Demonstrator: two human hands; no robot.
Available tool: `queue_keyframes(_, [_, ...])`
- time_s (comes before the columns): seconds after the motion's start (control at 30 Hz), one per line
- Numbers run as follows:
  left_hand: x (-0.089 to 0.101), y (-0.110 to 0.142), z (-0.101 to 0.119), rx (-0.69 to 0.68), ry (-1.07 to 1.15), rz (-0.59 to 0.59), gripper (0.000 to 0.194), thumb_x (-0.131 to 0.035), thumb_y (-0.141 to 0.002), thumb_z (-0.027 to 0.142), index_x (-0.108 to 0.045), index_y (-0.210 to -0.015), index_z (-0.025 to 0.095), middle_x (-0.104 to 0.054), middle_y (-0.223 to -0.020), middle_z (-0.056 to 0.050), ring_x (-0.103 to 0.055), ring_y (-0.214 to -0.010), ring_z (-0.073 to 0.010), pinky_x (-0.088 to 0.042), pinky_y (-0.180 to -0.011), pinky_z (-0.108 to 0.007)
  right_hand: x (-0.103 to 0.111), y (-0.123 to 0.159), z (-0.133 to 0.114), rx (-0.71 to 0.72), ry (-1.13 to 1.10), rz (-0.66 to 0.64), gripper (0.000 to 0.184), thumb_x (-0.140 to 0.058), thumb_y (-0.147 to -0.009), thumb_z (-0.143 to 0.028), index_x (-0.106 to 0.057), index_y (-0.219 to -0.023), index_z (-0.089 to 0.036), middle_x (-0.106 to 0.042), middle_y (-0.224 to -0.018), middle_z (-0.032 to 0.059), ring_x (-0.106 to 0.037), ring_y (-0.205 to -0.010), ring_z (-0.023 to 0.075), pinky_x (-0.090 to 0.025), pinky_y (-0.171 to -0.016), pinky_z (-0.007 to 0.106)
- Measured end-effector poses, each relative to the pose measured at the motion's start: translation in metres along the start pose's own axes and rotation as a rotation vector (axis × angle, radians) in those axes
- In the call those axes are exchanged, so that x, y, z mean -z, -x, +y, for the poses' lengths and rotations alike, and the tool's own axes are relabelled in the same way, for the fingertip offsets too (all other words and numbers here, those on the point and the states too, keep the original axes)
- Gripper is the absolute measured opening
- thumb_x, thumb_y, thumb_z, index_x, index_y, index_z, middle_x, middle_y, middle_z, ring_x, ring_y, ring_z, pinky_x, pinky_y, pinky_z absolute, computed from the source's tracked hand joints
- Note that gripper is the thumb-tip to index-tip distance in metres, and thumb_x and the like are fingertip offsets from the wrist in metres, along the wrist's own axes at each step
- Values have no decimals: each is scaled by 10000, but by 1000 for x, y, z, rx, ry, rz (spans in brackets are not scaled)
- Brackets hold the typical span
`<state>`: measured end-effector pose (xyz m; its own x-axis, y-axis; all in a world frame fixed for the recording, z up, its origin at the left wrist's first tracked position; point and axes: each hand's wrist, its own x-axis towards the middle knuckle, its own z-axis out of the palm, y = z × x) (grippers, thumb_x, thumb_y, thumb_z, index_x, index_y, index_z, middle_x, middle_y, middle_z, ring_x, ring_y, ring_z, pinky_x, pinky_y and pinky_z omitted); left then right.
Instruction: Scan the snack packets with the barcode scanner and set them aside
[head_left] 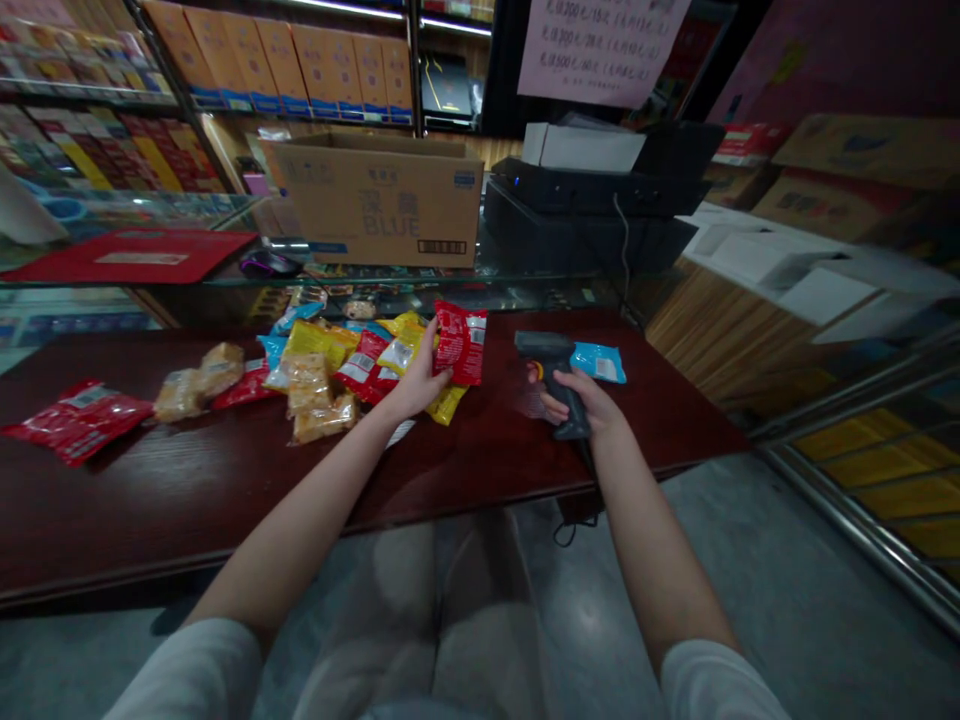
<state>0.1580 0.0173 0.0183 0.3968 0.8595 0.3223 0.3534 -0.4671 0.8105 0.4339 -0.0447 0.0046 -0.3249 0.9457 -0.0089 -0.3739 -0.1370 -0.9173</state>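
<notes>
Pointing left from the curled right hand (591,400) that gripped it, black scanner (553,351) faced red packet (459,350), long axis fore-and-aft, pinched in part-closed left hand (421,382).

A glossy, crinkled red snack packet (456,345) shows its white barcode patch; between its three and four o'clock, a black pistol-grip barcode scanner (552,350) points toward nine.

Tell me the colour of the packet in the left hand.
The held packet is mainly red with a white barcode patch; the head view shows it.
</notes>
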Motion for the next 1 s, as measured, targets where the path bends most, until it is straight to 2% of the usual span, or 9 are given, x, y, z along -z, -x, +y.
queue_keyframes(0.13, [-2,5,-8,-33,-18,-79,958,-502,-812,78,-47,-1645,209,-436,-1592,-137,-494,-1418,-227,-351,-1215,-403,-12,1,14,22,7,7,348,-736,-786,-344,-592,-1059,-182,-715,-975,59,-401,-411,32,-314,-352,194])
queue_keyframes(0.23, [-4,5,-13,-42,11,-111,947,-482,-824,72,-39,-1646,224,-447,-1588,-126,-524,-1391,-214,-393,-1188,-385,-12,-2,19,10,-10,7,326,-753,-783,-328,-601,-1032,-181,-698,-971,38,-398,-416,22,-309,-352,184])
queue_keyframes(0.3, [-5,4,-20,-65,36,-109,953,-491,-824,82,-30,-1646,219,-414,-1610,-131,-509,-1404,-228,-366,-1208,-416,-11,-5,20,-3,-20,2,324,-772,-775,-331,-608,-1013,-183,-674,-935,12,-390,-425,19,-304,-352,178])
queue_keyframes(0.47, [-10,2,-39,-157,106,-77,973,-532,-825,138,-15,-1645,219,-214,-1701,-118,-296,-1537,-295,-230,-1263,-525,-9,-7,22,-40,-14,-5,317,-797,-777,-372,-601,-937,-180,-599,-870,-18,-388,-444,11,-312,-365,169])
queue_keyframes(0.6, [-10,4,-41,-166,85,-75,964,-525,-832,149,-9,-1644,213,-174,-1711,-117,-211,-1567,-299,-171,-1275,-531,-10,-7,22,-43,-32,-3,310,-801,-772,-360,-605,-929,-177,-590,-845,-26,-373,-441,12,-314,-366,180])
queue_keyframes(0.7, [-9,5,-40,-166,49,-79,963,-527,-831,151,-9,-1642,185,-192,-1702,-144,-239,-1559,-300,-171,-1278,-514,-9,-8,22,-15,-53,19,297,-787,-771,-336,-616,-954,-177,-638,-876,-11,-381,-435,19,-313,-358,189])
queue_keyframes(0.8, [-9,6,-42,-164,19,-63,958,-526,-839,163,0,-1640,170,-246,-1681,-163,-300,-1536,-290,-171,-1278,-507,-9,-8,21,15,-58,39,298,-764,-779,-312,-616,-1000,-176,-703,-991,38,-411,-434,25,-320,-357,192])
queue_keyframes(0.93, [-12,6,-49,-139,19,-86,939,-500,-865,185,38,-1634,148,-382,-1606,-196,-441,-1457,-273,-294,-1232,-519,-10,-8,20,21,-73,40,331,-766,-770,-312,-608,-1029,-180,-739,-1046,76,-430,-424,35,-342,-361,201])
queue_keyframes(1.0, [-14,6,-50,-155,-16,-58,926,-497,-867,195,21,-1632,133,-434,-1566,-210,-485,-1422,-272,-352,-1200,-520,-11,-8,20,24,-75,47,340,-774,-762,-320,-613,-1027,-181,-745,-1038,76,-432,-419,37,-347,-361,205])
